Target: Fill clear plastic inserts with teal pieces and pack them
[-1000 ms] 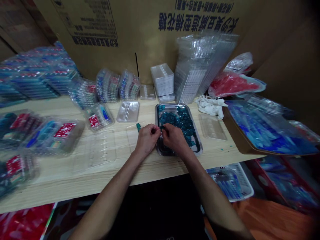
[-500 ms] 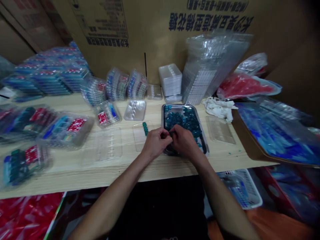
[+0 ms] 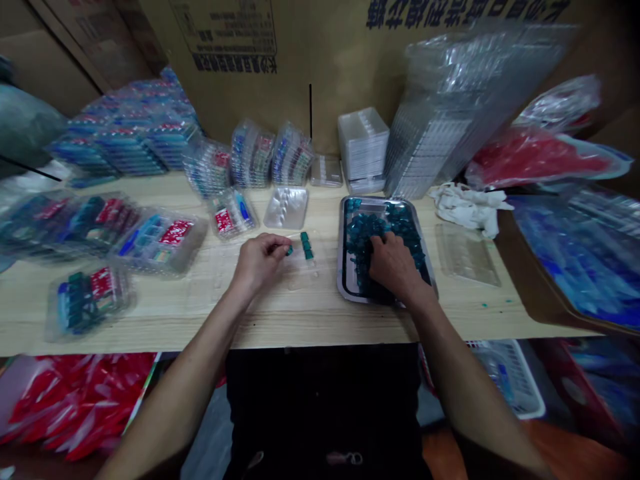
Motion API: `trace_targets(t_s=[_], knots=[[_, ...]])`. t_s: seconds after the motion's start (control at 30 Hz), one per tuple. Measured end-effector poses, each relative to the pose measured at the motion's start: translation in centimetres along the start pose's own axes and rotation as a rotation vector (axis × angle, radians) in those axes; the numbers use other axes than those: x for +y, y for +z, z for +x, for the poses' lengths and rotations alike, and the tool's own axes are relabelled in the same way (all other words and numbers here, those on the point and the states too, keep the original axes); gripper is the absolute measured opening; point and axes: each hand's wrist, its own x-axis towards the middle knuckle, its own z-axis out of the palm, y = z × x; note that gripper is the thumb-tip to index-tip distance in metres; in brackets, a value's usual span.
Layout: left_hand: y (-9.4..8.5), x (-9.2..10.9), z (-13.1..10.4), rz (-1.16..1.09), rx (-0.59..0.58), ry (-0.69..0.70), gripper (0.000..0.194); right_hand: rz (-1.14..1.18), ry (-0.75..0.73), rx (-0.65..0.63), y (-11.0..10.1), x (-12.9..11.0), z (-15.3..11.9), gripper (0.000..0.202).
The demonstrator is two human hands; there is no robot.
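Observation:
My left hand (image 3: 261, 261) pinches a small teal piece (image 3: 289, 251) over a clear plastic tray (image 3: 295, 279). Just right of that piece, a short row of dark green pieces (image 3: 306, 245) lies in the clear tray. My right hand (image 3: 394, 265) reaches into a metal tray (image 3: 345, 283) heaped with teal pieces (image 3: 364, 233). Its fingers are bent down among the pieces, and their tips are hidden, so whether they grip one is unclear.
Filled clear boxes (image 3: 155, 240) stand at the left. Behind are a stack of white boxes (image 3: 363, 143) and tall clear trays (image 3: 425, 140). White gloves (image 3: 470, 205) lie right of the metal tray, beside a carton of blue packets (image 3: 575, 253).
My hands were together at the metal tray's left edge. Now my left hand has moved left to the clear tray with a teal piece, and my right hand has gone into the heap. The view has shifted.

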Motion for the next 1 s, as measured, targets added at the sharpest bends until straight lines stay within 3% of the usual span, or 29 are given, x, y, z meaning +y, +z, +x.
trace_targets(t_s=[0.17,0.3,0.4,0.53,0.63,0.73,0.9,1.0], knots=[[3.4,-1.0,-0.8,0.32,-0.155,0.237,0.014,0.009,0.043,0.001,0.3,0.2,0.1,0.022],[4.9,-1.5,-1.2,0.455,-0.251,0.296,0.011,0.1,0.031,0.036,0.7,1.1,0.1,0.022],[4.6,-1.8,-2.0,0.496,-0.249,0.309,0.014,0.15,0.027,0.096,1.0,1.6,-0.1,0.021],[3.0,-2.0,-3.3,0.554,-0.184,0.345,0.022,0.245,0.028,0.281,0.6,1.6,-0.4,0.018],[1.8,-1.2,-3.4,0.549,-0.13,0.28,0.027,0.426,-0.032,0.345,0.0,0.8,-0.7,0.019],[2.8,1.2,-2.8,0.274,-0.072,0.153,0.031,0.595,-0.115,0.317,-0.8,-1.0,-1.1,0.017],[7.3,5.0,-1.5,-0.544,-0.191,-0.229,0.039,0.646,-0.235,0.283,-1.6,-4.2,-1.8,0.016],[8.1,5.5,-0.9,-0.726,-0.182,-0.32,0.036,0.706,-0.225,0.291,-1.7,-4.6,-1.8,0.016]])
